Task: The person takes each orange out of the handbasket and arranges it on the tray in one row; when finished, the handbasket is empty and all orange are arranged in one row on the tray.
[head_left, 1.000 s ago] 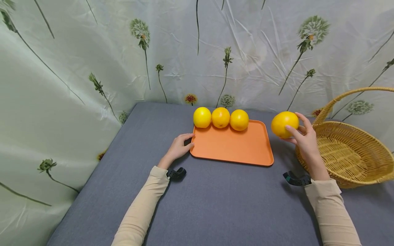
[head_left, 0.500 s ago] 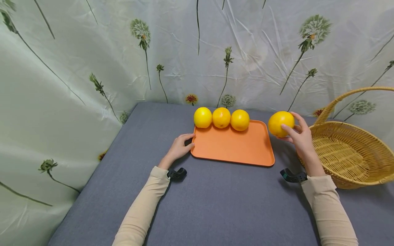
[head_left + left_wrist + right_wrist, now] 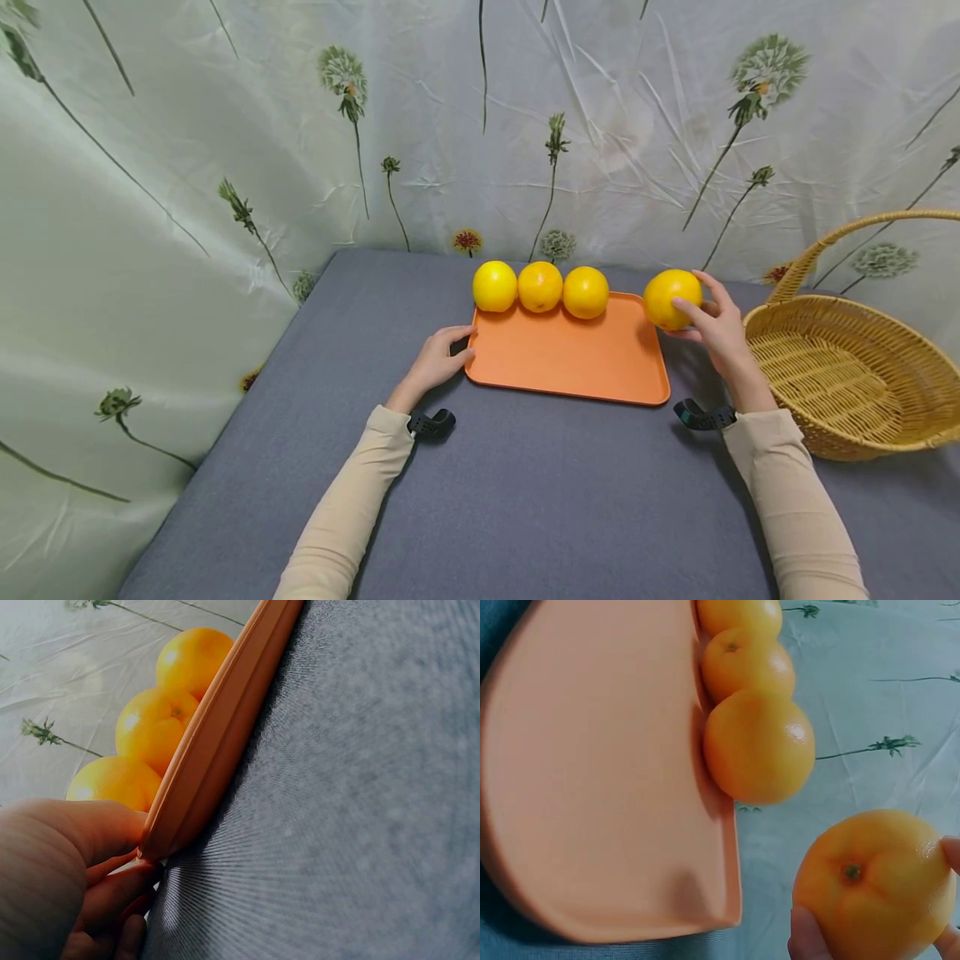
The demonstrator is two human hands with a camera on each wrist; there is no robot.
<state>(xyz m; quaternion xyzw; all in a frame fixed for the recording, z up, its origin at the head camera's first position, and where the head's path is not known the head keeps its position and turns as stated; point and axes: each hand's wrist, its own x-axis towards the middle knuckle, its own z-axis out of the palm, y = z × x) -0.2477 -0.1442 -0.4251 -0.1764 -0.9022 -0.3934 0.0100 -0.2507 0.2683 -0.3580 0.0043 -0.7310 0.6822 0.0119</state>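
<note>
The orange tray [image 3: 570, 354] on the grey table [image 3: 525, 500] has its left edge pinched by the left hand [image 3: 438, 360]. The right hand [image 3: 716, 325] grasps an orange [image 3: 671, 297] held above the tray's far right corner, beside three oranges [image 3: 539, 287] lining the far rim. Since a second ago, that orange has moved left, away from the basket [image 3: 855, 375].

Both arms wear long, close-fitting sleeves [image 3: 341, 517] of plain beige cloth, ending at the wrists. At each cuff sits a small dark strap-mounted device: the left one [image 3: 430, 424] black, the right one [image 3: 701, 415] black with a teal edge. Both hands are bare.
</note>
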